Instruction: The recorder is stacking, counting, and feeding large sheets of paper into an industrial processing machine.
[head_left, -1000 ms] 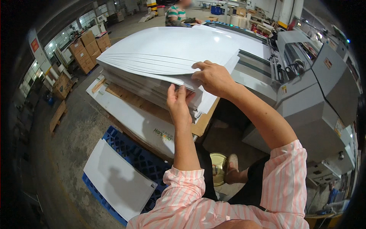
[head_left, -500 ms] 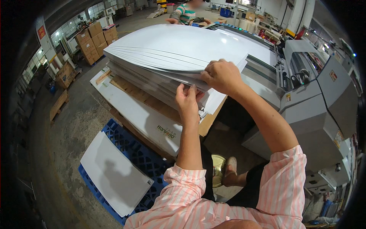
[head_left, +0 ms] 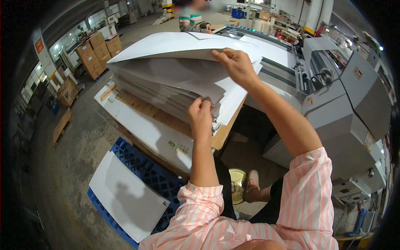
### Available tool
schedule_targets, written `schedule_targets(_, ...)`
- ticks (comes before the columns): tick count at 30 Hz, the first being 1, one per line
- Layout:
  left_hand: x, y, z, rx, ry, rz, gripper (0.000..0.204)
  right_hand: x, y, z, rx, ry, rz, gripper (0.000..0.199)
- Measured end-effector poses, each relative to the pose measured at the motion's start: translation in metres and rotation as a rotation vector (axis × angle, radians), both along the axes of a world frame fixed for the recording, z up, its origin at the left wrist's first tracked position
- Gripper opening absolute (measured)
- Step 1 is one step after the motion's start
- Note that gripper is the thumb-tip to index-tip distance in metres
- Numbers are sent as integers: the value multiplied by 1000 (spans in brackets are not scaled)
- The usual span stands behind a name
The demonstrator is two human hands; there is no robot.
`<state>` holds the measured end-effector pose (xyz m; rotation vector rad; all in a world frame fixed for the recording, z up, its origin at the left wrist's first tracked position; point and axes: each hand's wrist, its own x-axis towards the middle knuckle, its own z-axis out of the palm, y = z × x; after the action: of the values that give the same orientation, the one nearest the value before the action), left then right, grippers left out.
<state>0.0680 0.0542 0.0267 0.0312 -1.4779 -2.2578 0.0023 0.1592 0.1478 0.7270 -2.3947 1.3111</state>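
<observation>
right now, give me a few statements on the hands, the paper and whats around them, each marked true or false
1. The right hand holds up the edge of the lifted sheets. True.
2. A smaller pile of white sheets lies on the blue pallet. True.
3. The left hand rests on that pallet. False: it is at the near edge of the tall paper stack, lower in the picture than the other hand.
4. The grey machine stands to the right of the tall paper stack. True.
5. The stacked cardboard boxes are at the right of the picture. False: they stand at the upper left.
</observation>
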Motion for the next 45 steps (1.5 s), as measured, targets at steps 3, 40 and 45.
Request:
schedule_targets(3,-3,0,-4,-9,1,39,12,7,7,-28,175,391,120,20)
schedule_targets(40,-55,-27,-31,-403,124,280,26,299,223,-287,-189,-147,-309,31)
schedule_targets(45,-69,-83,-25,-360,67,218,24,356,289,-354,-455,-428,-557,26)
